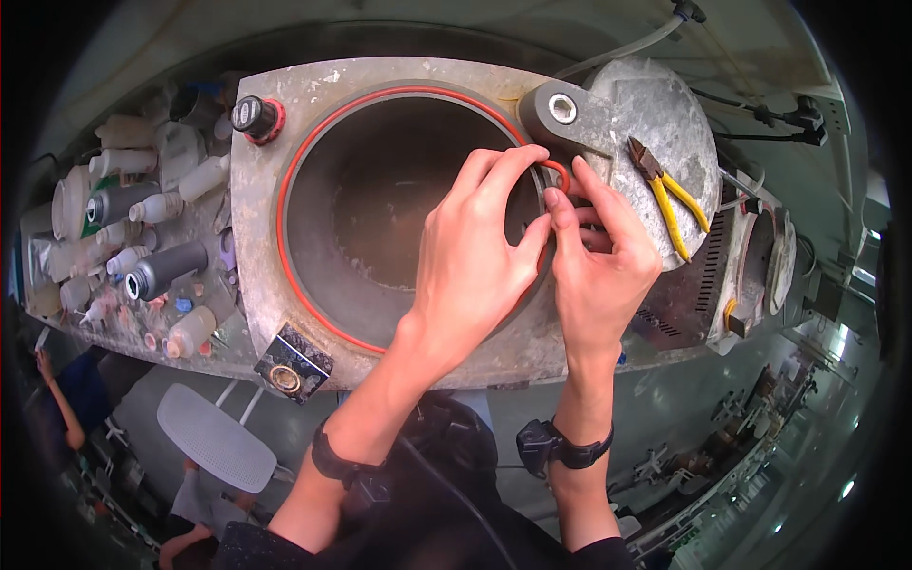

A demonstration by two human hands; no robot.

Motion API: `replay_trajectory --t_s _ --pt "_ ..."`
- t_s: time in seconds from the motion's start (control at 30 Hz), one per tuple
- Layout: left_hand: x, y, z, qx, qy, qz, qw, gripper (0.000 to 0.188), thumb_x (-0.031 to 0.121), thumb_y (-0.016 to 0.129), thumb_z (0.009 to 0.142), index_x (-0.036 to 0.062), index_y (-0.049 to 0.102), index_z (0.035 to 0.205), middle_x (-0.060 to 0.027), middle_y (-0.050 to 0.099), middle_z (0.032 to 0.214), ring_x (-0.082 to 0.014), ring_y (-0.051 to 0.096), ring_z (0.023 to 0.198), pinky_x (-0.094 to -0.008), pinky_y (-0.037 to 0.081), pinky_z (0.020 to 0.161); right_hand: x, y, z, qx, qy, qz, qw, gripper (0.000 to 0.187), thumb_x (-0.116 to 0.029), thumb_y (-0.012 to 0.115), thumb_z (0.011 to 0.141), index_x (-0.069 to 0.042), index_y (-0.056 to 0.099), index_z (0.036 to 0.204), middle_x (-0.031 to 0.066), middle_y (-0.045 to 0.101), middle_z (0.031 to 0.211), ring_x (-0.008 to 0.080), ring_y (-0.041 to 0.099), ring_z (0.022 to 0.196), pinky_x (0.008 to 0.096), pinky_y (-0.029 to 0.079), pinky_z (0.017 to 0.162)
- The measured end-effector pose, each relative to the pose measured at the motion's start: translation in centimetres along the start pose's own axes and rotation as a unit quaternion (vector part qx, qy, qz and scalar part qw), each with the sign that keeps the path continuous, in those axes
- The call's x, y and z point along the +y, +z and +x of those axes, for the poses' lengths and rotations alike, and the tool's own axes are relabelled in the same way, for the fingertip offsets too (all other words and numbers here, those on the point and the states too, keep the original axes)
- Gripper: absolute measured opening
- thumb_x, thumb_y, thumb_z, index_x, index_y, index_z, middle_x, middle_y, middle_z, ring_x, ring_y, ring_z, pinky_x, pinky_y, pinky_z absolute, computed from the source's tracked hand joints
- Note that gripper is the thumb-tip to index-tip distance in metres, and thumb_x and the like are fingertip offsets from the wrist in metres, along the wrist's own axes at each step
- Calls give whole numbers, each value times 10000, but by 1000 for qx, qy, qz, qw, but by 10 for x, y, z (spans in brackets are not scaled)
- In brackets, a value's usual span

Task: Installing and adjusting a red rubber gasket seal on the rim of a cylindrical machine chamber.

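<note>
A pitted grey metal top [256, 209] surrounds the round chamber [366, 190], which serves as the landmark here. A red cord [280, 228] runs around the chamber's mouth; at the chamber's right side a short loop of it stands up off the rim, and the hands cover part of the stretch below. A thick grey disc [670, 104] lies to the chamber's upper right, swung clear on its arm.

The left hand [508, 190] reaches over the chamber's right half, index fingertip against the raised loop, thumb apart and lower; whether it grips or only steadies the cord, I cannot tell. The right hand [570, 180], just beyond the chamber's right edge, seems to pinch the loop between thumb and forefinger.

To do this well, I would hold the loop close to the rim, ease it a little at a time, and let it roll without twisting or stretching. A steadying left fingertip should help keep the neighbouring stretch from lifting. The yellow-handled pliers [655, 179] rest on the disc, right of the chamber; their metal tips are best kept off the soft-looking cord.
</note>
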State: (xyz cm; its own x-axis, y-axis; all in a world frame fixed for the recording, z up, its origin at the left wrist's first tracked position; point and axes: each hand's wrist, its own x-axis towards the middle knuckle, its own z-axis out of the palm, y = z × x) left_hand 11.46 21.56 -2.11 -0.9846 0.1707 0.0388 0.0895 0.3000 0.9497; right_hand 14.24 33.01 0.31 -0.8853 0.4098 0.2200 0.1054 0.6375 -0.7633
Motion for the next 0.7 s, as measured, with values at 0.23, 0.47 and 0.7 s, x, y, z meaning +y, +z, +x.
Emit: replay_trajectory --t_s 0.23,0.47,0.7 --pt "-4 0 -2 3 8 -3 1000 489 10 790 838 93 691 1310 -96 699 1164 -249 722 1026 -366 584 787 8 1 3 -16 -96 -88 991 206 19 793 899 14 813 1104 117 760 861 168 712 744 296 548 653" --pt "-1 3 -2 5 10 -2 1000 488 4 792 832 88 701 1304 -97 706 1177 -253 728 1030 -369 589 795 17 -2 8 -25 -148 -66 986 186 16 774 886 -32 809 1062 121 712 836 274 705 708 363 544 647" --pt "1 4 -4 20 4 12 1000 487 20 797 845 91 702 1318 -102 711 1183 -251 733 1016 -365 595 801 12 -13 14 -81 -101 -38 991 183 38 755 889 5 791 1065 131 753 871 264 757 764 345 575 676"
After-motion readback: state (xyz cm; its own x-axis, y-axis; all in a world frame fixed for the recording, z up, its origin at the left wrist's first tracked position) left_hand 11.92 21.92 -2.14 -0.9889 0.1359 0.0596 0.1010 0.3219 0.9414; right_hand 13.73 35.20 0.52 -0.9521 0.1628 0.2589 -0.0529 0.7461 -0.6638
